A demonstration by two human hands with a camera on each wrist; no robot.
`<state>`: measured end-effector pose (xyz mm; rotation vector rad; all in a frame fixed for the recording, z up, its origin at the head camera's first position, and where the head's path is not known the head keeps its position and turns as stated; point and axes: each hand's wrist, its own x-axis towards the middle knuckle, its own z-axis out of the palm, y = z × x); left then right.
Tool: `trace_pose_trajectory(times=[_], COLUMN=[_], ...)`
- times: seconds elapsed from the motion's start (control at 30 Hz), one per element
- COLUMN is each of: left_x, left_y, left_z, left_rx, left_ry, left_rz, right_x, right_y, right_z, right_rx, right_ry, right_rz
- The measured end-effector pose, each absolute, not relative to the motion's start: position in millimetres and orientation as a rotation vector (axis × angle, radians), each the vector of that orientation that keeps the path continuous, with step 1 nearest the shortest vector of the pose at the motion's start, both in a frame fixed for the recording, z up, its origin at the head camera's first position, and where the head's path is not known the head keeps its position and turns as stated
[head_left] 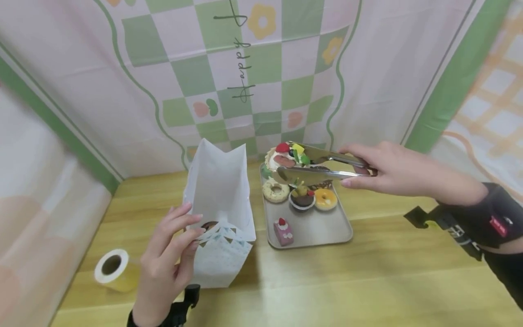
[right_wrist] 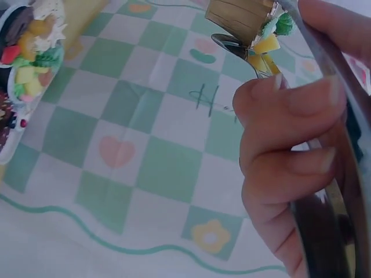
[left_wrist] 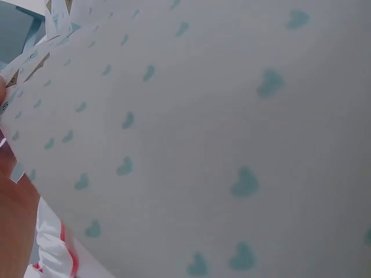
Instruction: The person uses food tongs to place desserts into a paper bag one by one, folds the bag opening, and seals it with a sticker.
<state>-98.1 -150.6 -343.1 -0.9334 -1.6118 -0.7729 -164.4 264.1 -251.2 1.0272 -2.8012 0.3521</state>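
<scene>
My left hand [head_left: 169, 252] pinches the near rim of a white paper bag [head_left: 222, 268] with a blue-green heart print. The bag stands upright with its mouth open; its bottom is hidden. In my right hand [head_left: 394, 168] are metal tongs [head_left: 327, 174], gripped near their hinged end. Between the tong tips is a fruit-topped cream tart [head_left: 282, 160], raised over the back of a beige tray [head_left: 320, 231]. The right wrist view shows the tart's brown side [right_wrist: 240, 20] between the tong ends.
On the tray are a pale donut [head_left: 275, 191], a chocolate cupcake [head_left: 302, 200], an orange-glazed donut [head_left: 325, 200] and a pink cake piece [head_left: 283, 232]. A yellow roll [head_left: 122, 274] with a white end stands left of the bag. A checkered cloth [head_left: 265, 68] hangs behind the table.
</scene>
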Motion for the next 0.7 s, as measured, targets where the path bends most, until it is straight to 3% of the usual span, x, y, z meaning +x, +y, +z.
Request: trace_pose_trajectory(times=[0.7], left_x=[-98.3], left_y=[-150.6], left_z=[-347.2], left_rx=[-0.985], left_ry=[-1.631], left_rz=[-0.794], right_x=[-170.9], right_y=[192.7], right_z=[-195.0], right_rx=[1.188], right_ry=[-2.881], right_rz=[0.265])
